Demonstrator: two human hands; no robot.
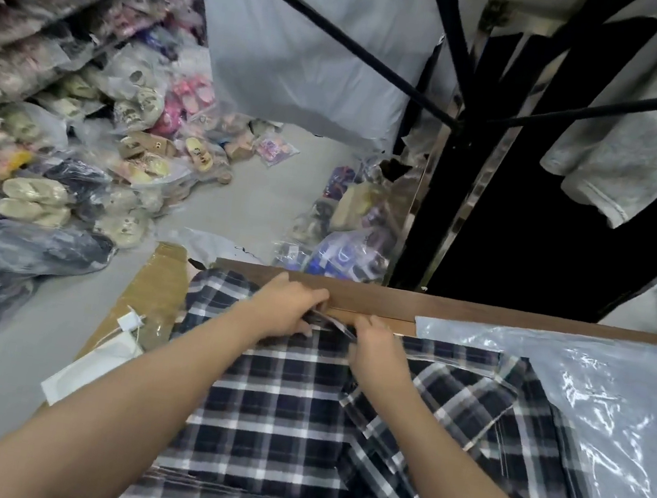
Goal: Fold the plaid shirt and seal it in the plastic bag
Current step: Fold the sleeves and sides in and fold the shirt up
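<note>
The dark blue and white plaid shirt (pixel 278 410) lies spread on the wooden table (pixel 437 306), one sleeve hanging off the left edge. Both hands meet at its far edge, near the collar. My left hand (pixel 289 306) pinches the fabric there, fingers closed. My right hand (pixel 380 349) grips the same strip of cloth just to the right. A clear plastic bag (pixel 611 415) lies flat on the table's right side, partly overlapped by the shirt's right part.
On the left, bagged slippers and shoes (pixel 76 171) are piled on the floor and shelves. A cardboard piece (pixel 156 292), a white charger (pixel 128 322) and a white sheet (pixel 90 367) lie left of the table. A black rack with a grey garment (pixel 638 136) stands behind.
</note>
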